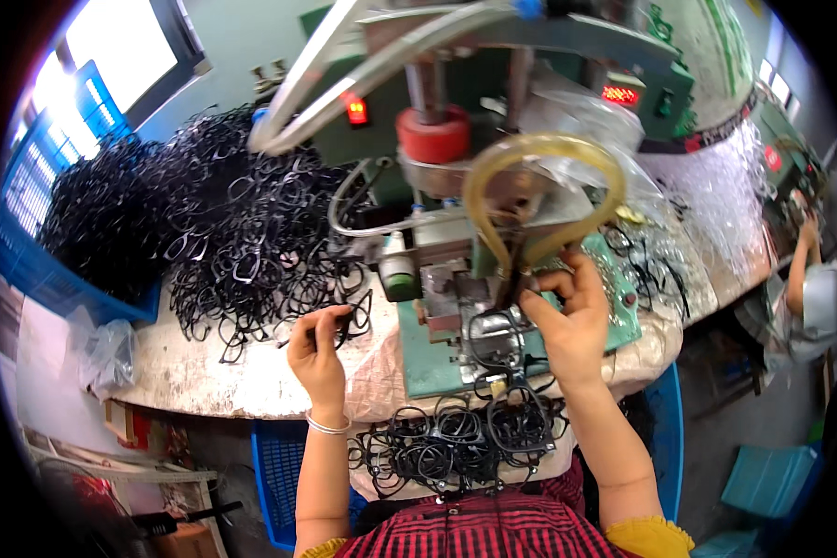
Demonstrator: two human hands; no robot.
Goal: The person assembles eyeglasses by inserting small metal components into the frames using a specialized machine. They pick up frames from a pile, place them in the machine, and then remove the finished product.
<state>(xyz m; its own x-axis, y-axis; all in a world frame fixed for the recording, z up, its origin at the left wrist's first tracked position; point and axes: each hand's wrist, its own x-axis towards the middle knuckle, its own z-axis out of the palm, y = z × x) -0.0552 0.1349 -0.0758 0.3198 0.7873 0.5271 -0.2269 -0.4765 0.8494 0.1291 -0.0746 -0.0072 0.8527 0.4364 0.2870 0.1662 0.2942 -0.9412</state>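
The left hand (318, 352) pinches one black glasses frame (349, 321) between closed fingers, just left of the green machine (437, 363) and at the near edge of the big heap of black frames (242, 232). The right hand (572, 321) reaches into the machine's front, its fingers closed around a dark part beneath the yellow hose loop (544, 186); a second frame (493, 335) sits in the machine just left of that hand.

The risk, as I judge it, is at the machine: the right fingers sit close under its moving head, so a pinch is possible, and the hose loop could snag the wrist. The held frame could also hook others in the heap and drag them along.

Open room is scarce. Bare worktop (186, 377) lies left of the machine, toward the near edge. A pile of frames (456, 437) sits below the machine, on the lap, right at that edge.
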